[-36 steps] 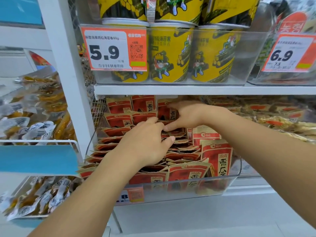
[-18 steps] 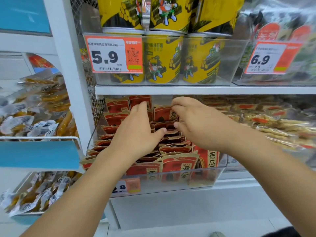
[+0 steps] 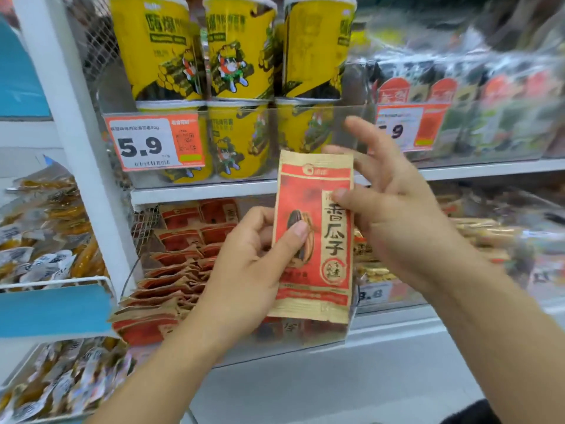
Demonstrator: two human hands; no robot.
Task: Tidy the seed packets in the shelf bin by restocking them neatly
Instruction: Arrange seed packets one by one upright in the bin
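One seed packet is out of the bin at frame centre, upright, gripped by the left hand and pinched at its right edge by the right hand. It is not yet restocked. The packets left in the bin lie in loose overlapping rows, so I judge much remains. Yellow tubs fill the shelf above, which overhangs the bin.

Red seed packet edged in kraft tan, printed with a dark striped sunflower seed and black characters on a tan panel. Behind, in the clear bin, more red-and-tan packets. Above, yellow cups with black patches and cartoon figures, behind an orange-and-white price tag with black numerals; at left, blue shelf panel.
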